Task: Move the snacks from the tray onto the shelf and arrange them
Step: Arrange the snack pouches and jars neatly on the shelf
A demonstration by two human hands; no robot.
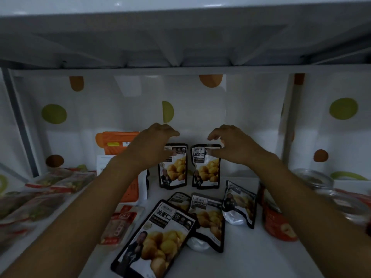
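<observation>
Two black chestnut pouches stand upright against the back wall of the white shelf (267, 251). My left hand (152, 146) arches over the top of the left pouch (174, 171), thumb on its front. My right hand (232, 146) holds the top of the right pouch (206, 171) the same way, thumb on the front and fingers curled above. Several more chestnut pouches lie flat in front: a large near one (156, 237), one beside it (209, 219), and one tilted at the right (240, 205).
An orange box (120, 145) and a white-and-orange bag (138, 187) stand left of the pouches. A red packet (120, 223) and several flat snack packs (40, 197) lie at left. A red can (278, 221) and glass jars (315, 178) stand at right. The upper shelf (180, 37) hangs low overhead.
</observation>
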